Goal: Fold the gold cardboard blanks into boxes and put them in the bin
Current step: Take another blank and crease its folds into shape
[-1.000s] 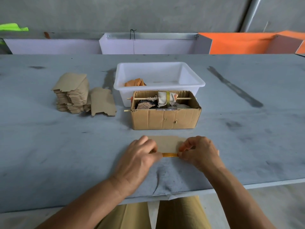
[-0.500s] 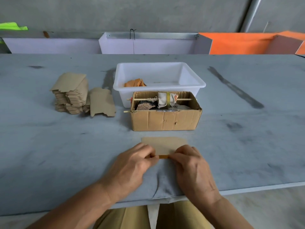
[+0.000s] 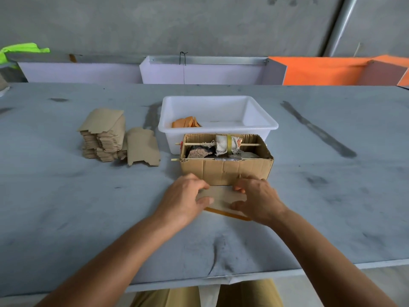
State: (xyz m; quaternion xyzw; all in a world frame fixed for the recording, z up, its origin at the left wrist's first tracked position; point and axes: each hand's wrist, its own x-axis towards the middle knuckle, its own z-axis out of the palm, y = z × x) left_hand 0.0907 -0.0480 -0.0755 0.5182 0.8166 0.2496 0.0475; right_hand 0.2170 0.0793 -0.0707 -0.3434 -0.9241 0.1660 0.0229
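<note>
Two hands work one blank (image 3: pixel 222 197) on the bench (image 3: pixel 66 207), just before the brown carton (image 3: pixel 225 171). Our left hand (image 3: pixel 184 199) pinches its left end, fingers curled; our right hand (image 3: pixel 257 201) grips the right end. We should crease squarely along the scores before the bin (image 3: pixel 221 111).

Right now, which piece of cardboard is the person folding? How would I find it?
Start at the white bin in the middle of the grey table; a brown box of odds and ends stands in front of it. Just in front of that box lies one blank, gripped by the left hand and right hand. Unlike the stack at left, it shows a gold edge.
</note>
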